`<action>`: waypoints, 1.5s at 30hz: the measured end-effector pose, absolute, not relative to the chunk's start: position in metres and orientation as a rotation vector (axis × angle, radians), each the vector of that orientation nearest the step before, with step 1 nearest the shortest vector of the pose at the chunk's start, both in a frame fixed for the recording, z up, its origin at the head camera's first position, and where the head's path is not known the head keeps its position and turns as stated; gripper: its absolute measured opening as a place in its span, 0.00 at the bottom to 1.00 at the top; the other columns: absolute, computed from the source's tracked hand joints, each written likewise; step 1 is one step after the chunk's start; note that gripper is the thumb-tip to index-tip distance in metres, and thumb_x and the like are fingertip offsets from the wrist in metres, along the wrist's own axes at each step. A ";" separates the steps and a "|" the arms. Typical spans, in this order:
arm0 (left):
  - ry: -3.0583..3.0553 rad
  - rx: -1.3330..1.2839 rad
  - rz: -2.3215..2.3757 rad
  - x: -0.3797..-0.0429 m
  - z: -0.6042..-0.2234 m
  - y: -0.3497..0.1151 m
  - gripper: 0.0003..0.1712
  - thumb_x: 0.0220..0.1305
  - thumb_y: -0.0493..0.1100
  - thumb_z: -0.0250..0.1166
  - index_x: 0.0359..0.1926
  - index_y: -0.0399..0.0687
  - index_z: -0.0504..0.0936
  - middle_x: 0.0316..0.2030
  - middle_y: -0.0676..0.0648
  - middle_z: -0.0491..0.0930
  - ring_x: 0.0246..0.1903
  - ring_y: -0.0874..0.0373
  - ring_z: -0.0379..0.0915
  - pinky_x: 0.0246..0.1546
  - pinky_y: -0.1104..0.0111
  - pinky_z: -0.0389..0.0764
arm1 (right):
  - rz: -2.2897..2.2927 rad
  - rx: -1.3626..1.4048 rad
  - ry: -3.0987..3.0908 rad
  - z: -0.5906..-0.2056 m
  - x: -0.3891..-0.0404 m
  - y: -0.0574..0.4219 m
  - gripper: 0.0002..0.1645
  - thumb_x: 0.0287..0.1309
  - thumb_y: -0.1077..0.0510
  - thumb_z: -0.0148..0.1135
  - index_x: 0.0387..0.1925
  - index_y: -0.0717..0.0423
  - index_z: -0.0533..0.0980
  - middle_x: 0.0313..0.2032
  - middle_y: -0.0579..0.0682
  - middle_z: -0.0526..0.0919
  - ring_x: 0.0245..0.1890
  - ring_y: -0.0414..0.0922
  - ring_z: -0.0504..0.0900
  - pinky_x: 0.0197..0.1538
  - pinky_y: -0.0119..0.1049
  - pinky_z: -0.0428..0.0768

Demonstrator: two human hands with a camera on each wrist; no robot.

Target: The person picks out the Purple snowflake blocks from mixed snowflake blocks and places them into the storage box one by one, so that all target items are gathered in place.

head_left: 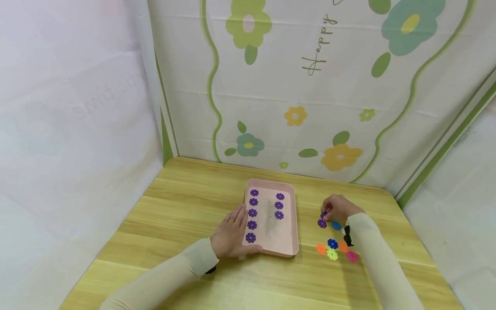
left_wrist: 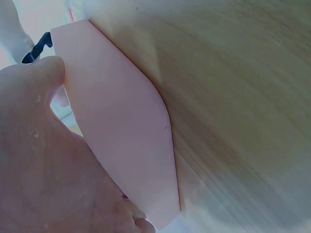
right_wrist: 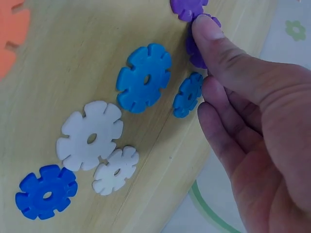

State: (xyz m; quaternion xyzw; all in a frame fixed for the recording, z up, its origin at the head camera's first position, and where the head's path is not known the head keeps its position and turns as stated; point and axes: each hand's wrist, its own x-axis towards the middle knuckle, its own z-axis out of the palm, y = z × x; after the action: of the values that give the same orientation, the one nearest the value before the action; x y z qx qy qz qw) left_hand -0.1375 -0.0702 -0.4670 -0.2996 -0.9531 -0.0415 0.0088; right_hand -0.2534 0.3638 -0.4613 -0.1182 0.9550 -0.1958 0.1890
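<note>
A pink tray [head_left: 293, 224] lies on the wooden table, holding a left column of several purple flower-shaped discs [head_left: 252, 213] and a right column of three. My left hand [head_left: 231, 234] rests at the tray's near left corner, its extended fingers along the side and the thumb at the front edge. In the left wrist view, that hand [left_wrist: 43, 141] lies against the tray wall [left_wrist: 121, 111]. To the right of the tray, my right hand [head_left: 339, 208] pinches a purple disc [right_wrist: 195, 51] between thumb and fingers. Another purple disc [right_wrist: 188, 7] is right beside it.
Near the right hand lie light blue discs [right_wrist: 144, 77], white discs [right_wrist: 90, 136] and a dark blue disc [right_wrist: 46, 191]. Orange [head_left: 321, 249], yellow-green [head_left: 332, 254] and pink [head_left: 352, 257] discs are closer to me. A printed cloth [head_left: 271, 86] hangs behind the table.
</note>
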 end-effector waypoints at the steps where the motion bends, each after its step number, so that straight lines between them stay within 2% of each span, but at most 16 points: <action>1: -2.988 -0.935 -0.123 -0.137 -0.465 -0.070 0.69 0.64 0.84 0.54 0.79 0.27 0.59 0.80 0.30 0.57 0.80 0.37 0.57 0.78 0.49 0.68 | -0.567 -0.345 2.680 -0.460 -0.252 0.364 0.06 0.60 0.63 0.76 0.37 0.54 0.85 0.35 0.48 0.86 0.35 0.43 0.82 0.41 0.38 0.84; 4: -3.017 -0.926 -0.110 -0.136 -0.461 -0.069 0.69 0.63 0.84 0.54 0.79 0.28 0.58 0.81 0.30 0.56 0.81 0.38 0.56 0.79 0.50 0.67 | -0.594 -0.381 2.669 -0.453 -0.250 0.365 0.01 0.65 0.64 0.72 0.36 0.57 0.85 0.35 0.49 0.88 0.34 0.44 0.84 0.41 0.37 0.85; 10: -3.028 -0.924 -0.079 -0.140 -0.468 -0.068 0.71 0.63 0.87 0.49 0.80 0.29 0.56 0.82 0.31 0.53 0.82 0.38 0.52 0.80 0.50 0.64 | -0.521 -0.494 2.681 -0.435 -0.248 0.364 0.06 0.69 0.65 0.68 0.33 0.58 0.86 0.34 0.51 0.89 0.31 0.42 0.81 0.36 0.32 0.81; 16: -3.008 -0.905 -0.039 -0.144 -0.477 -0.069 0.71 0.63 0.88 0.45 0.81 0.31 0.55 0.83 0.33 0.52 0.82 0.39 0.52 0.81 0.51 0.63 | -0.479 -0.552 2.663 -0.414 -0.247 0.357 0.08 0.72 0.64 0.65 0.34 0.59 0.84 0.33 0.54 0.87 0.29 0.41 0.76 0.36 0.32 0.77; 20: -3.029 -0.905 -0.066 -0.142 -0.469 -0.069 0.70 0.63 0.86 0.50 0.80 0.30 0.57 0.82 0.32 0.54 0.82 0.39 0.54 0.80 0.50 0.65 | -0.468 -0.602 2.645 -0.399 -0.246 0.350 0.09 0.72 0.64 0.64 0.33 0.60 0.84 0.29 0.51 0.84 0.28 0.40 0.74 0.35 0.33 0.76; 22: -3.016 -0.906 -0.107 -0.142 -0.472 -0.070 0.70 0.64 0.87 0.47 0.80 0.30 0.56 0.82 0.31 0.54 0.82 0.39 0.54 0.80 0.50 0.65 | -0.468 -0.616 2.639 -0.393 -0.245 0.345 0.09 0.72 0.64 0.64 0.32 0.60 0.83 0.27 0.47 0.82 0.27 0.40 0.73 0.35 0.32 0.75; 25: -3.026 -0.908 -0.120 -0.140 -0.469 -0.070 0.70 0.65 0.86 0.48 0.80 0.29 0.56 0.82 0.31 0.54 0.82 0.39 0.54 0.80 0.50 0.64 | -0.463 -0.661 2.627 -0.386 -0.244 0.338 0.10 0.73 0.64 0.63 0.32 0.60 0.83 0.26 0.45 0.81 0.26 0.39 0.72 0.35 0.33 0.75; 27: -3.030 -0.908 -0.115 -0.140 -0.468 -0.069 0.70 0.65 0.86 0.47 0.81 0.30 0.56 0.82 0.32 0.54 0.82 0.39 0.54 0.80 0.50 0.64 | -0.451 -0.682 2.624 -0.383 -0.243 0.332 0.11 0.73 0.64 0.63 0.31 0.59 0.83 0.26 0.45 0.81 0.25 0.39 0.72 0.35 0.32 0.75; 29: -3.054 -0.910 -0.084 -0.138 -0.461 -0.068 0.70 0.63 0.85 0.52 0.80 0.30 0.57 0.82 0.32 0.54 0.82 0.39 0.54 0.80 0.50 0.65 | -0.429 -0.718 2.623 -0.379 -0.243 0.325 0.11 0.73 0.63 0.63 0.31 0.58 0.83 0.27 0.46 0.82 0.26 0.38 0.72 0.34 0.32 0.75; 34: -3.061 -0.908 -0.085 -0.139 -0.461 -0.068 0.70 0.63 0.86 0.51 0.81 0.30 0.56 0.82 0.32 0.54 0.82 0.38 0.54 0.80 0.50 0.65 | -0.365 -0.776 2.624 -0.374 -0.245 0.303 0.11 0.73 0.61 0.65 0.31 0.53 0.84 0.28 0.43 0.84 0.27 0.37 0.74 0.34 0.32 0.76; 45: -3.049 -0.913 -0.061 -0.138 -0.462 -0.068 0.70 0.63 0.86 0.50 0.80 0.30 0.57 0.82 0.31 0.55 0.82 0.38 0.54 0.79 0.50 0.66 | -0.299 -0.858 2.564 -0.373 -0.247 0.237 0.10 0.73 0.60 0.65 0.32 0.49 0.85 0.29 0.42 0.84 0.29 0.37 0.75 0.36 0.30 0.77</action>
State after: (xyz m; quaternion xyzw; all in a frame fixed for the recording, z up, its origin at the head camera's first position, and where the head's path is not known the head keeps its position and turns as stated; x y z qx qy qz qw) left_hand -0.1382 -0.0675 -0.4619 -0.2869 -0.9575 -0.0192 -0.0209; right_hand -0.2472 0.2368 -0.3730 -0.3085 0.9217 -0.1073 0.2092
